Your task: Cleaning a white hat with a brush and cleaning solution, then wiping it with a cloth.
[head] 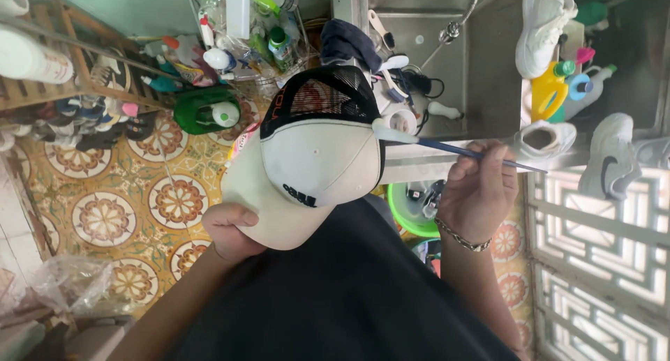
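Note:
My left hand (229, 230) grips the brim of a white cap (314, 159) with a black mesh back, holding it up in front of me. My right hand (478, 193), with a bracelet at the wrist, holds a thin blue-handled brush (460, 150). The brush's pale head touches the cap's right side, where the white front meets the mesh.
White sneakers (544, 23) rest on a steel sink (447, 61), with one more (544, 138) on its edge. Bottles and brushes (230, 50) crowd the back. A green basin (412, 211) sits below on the patterned tile floor (139, 200). A wooden rack (63, 61) stands left.

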